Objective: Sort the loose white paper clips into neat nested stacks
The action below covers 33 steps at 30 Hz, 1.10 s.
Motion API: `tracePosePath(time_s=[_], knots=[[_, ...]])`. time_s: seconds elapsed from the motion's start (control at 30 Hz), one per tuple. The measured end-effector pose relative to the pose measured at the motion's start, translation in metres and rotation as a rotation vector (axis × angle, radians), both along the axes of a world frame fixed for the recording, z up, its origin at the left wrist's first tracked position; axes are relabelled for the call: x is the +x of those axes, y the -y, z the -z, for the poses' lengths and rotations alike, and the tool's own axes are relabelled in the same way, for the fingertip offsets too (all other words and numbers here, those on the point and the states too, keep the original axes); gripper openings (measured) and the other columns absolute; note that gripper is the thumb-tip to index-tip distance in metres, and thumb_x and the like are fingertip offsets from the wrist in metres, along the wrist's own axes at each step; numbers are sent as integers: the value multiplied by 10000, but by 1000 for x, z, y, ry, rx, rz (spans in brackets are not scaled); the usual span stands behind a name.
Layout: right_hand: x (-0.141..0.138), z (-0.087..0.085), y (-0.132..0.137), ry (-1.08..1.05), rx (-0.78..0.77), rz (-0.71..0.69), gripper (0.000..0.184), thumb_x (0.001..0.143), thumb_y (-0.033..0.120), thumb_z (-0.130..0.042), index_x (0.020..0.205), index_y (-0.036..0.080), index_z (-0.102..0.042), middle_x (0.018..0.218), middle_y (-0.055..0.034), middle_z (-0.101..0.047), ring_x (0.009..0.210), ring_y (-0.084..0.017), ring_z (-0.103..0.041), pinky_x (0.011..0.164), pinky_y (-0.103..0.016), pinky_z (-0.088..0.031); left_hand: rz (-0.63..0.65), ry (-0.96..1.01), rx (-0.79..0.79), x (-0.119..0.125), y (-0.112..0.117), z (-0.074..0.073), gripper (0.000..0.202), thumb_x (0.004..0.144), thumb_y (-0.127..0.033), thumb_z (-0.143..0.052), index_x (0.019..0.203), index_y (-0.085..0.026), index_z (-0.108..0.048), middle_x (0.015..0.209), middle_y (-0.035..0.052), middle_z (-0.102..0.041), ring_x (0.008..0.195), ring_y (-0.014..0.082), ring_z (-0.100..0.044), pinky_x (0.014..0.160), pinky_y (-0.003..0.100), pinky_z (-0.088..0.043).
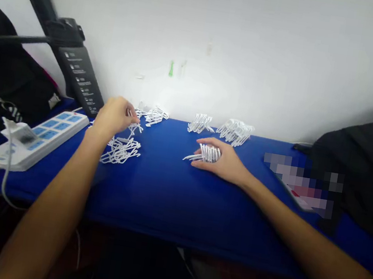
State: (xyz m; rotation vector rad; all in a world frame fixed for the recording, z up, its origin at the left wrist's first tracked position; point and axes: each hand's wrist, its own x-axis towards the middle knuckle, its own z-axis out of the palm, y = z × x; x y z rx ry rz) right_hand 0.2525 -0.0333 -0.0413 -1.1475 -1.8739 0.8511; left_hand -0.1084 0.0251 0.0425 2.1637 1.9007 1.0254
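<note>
My left hand (114, 116) hovers over a loose heap of small white plastic clips (121, 150) on the blue table (164, 192), its fingers pinched on one white clip at about the thumb tip. My right hand (222, 160) rests on the table near the middle, fingers curled around a neat row of the same white clips (207, 153). More clip bundles lie along the wall: one at the left (155, 115), one in the middle (200, 124) and a bigger one at the right (235, 131).
A white power strip with blue sockets (40, 137) and its cable lie at the left edge. A black stand (77, 70) leans there beside a dark bag (0, 86). Dark cloth (365, 172) and a flat device (302, 188) sit on the right.
</note>
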Motion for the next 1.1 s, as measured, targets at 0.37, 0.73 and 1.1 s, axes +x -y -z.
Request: tracePosePath(time_s=[0.37,0.73,1.1], knots=[[10,-26,4,-132,346,156,594,862,501,-827,1383,272,-656,1351,-96,-729,1317,-291,-649,1220,-516,-428,344,544,270,69,26,-4,254,766,-391,-898,878,-166,-861,820,89,-819,698,199,-736,636,297,-547],[-2,-50,23,-531,38,-80,429,815,476,-885,1183,268,-807,1192,-67,-821,1052,-260,-792,930,-420,-659,650,583,473,142,73,20,100,803,-335,-914,868,-272,-872,818,34,-830,724,168,-752,720,317,-615],[-1,-52,28,-454,144,-4,455,763,460,-929,1156,252,-831,1127,-69,-841,1008,-266,-814,979,-444,-670,628,521,303,143,72,17,170,852,-360,-862,933,-211,-868,906,77,-836,800,188,-765,744,302,-614]])
